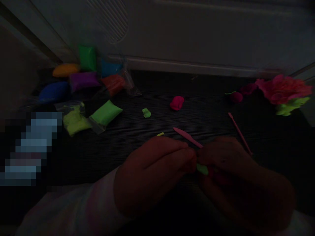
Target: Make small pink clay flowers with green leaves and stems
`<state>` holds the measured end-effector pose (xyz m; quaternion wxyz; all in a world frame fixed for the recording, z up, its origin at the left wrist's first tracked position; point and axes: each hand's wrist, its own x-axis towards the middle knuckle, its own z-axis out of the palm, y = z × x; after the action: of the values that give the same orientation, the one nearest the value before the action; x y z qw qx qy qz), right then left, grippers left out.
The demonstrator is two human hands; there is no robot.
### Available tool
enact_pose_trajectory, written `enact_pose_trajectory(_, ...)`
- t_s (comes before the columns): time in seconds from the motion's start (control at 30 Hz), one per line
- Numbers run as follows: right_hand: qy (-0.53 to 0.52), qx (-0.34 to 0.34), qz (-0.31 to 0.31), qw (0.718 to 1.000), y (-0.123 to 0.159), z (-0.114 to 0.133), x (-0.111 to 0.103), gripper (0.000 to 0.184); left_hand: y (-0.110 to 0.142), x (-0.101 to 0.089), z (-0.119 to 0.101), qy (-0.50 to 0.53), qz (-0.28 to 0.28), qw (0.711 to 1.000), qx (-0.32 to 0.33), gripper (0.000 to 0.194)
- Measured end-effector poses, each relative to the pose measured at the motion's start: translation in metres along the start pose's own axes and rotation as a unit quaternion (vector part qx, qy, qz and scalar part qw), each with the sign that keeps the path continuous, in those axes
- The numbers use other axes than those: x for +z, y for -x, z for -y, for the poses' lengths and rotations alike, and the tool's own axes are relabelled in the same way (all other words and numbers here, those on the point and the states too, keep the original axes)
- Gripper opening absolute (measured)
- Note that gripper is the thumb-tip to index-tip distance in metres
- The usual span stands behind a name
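Note:
In dim light my left hand (152, 170) and my right hand (231, 167) meet over a dark ribbed mat (123, 154), fingers pinched together. Between the fingertips sits a small green piece of clay (202, 169), with something reddish just beside it in my right hand. A pink plastic knife (187, 136) lies on the mat right behind the hands. A thin pink stick tool (240, 132) lies slanted behind my right hand. A tiny yellow-green scrap (160, 134) rests by my left knuckles.
Several bags of coloured clay (83, 80) are heaped at the back left, two green ones (105, 113) nearer. A green lump (146, 113) and a pink lump (177, 103) lie mid-mat. A pink clay flower with green leaves (283, 91) sits at the right edge.

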<state>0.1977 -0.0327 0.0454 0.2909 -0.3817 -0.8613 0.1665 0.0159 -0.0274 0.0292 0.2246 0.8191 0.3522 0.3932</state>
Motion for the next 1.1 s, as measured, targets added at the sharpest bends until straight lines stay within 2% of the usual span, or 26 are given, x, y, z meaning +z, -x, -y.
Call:
enact_pose_trajectory(0.2, -0.022, 0.047, 0.017, 0.999, 0.000, 0.003, 0.002, 0.020, -0.004, -0.003, -0.002, 0.004, 0.017, 1.000, -0.009, 0.022)
enact_pose_trajectory(0.4, -0.022, 0.043, 0.035, 0.998, -0.002, 0.003, 0.001, 0.022, -0.003, -0.002, -0.002, 0.018, 0.018, 1.000, -0.007, 0.022)
enact_pose_trajectory(0.6, -0.044, 0.058, 0.019, 0.997, 0.002, 0.001, 0.004, 0.026, -0.005, -0.001, -0.002, 0.035, 0.022, 0.999, -0.028, 0.020)
enact_pose_trajectory(0.7, -0.063, 0.090, -0.017, 0.994, 0.007, -0.002, 0.005, 0.036, -0.008, -0.002, -0.001, 0.079, 0.038, 0.994, -0.064, 0.020)
enact_pose_trajectory(0.8, -0.105, 0.120, -0.076, 0.984, 0.012, -0.004, 0.006, 0.051, -0.009, -0.003, 0.001, 0.123, 0.027, 0.987, -0.099, 0.024)
enact_pose_trajectory(0.87, -0.151, 0.129, -0.095, 0.975, 0.013, -0.004, 0.007, 0.059, -0.008, -0.003, 0.002, 0.160, 0.005, 0.978, -0.134, 0.027)
enact_pose_trajectory(0.93, -0.200, 0.143, -0.083, 0.966, 0.012, -0.005, 0.008, 0.062, -0.007, -0.002, 0.002, 0.217, -0.010, 0.959, -0.180, 0.028)
enact_pose_trajectory(1.03, -0.236, 0.165, -0.038, 0.957, 0.010, -0.007, 0.010, 0.058, -0.006, 0.000, 0.001, 0.331, -0.019, 0.912, -0.240, 0.027)
enact_pose_trajectory(1.1, -0.224, 0.159, -0.020, 0.961, 0.007, -0.009, 0.010, 0.051, -0.006, 0.002, 0.000, 0.393, -0.017, 0.882, -0.260, 0.029)
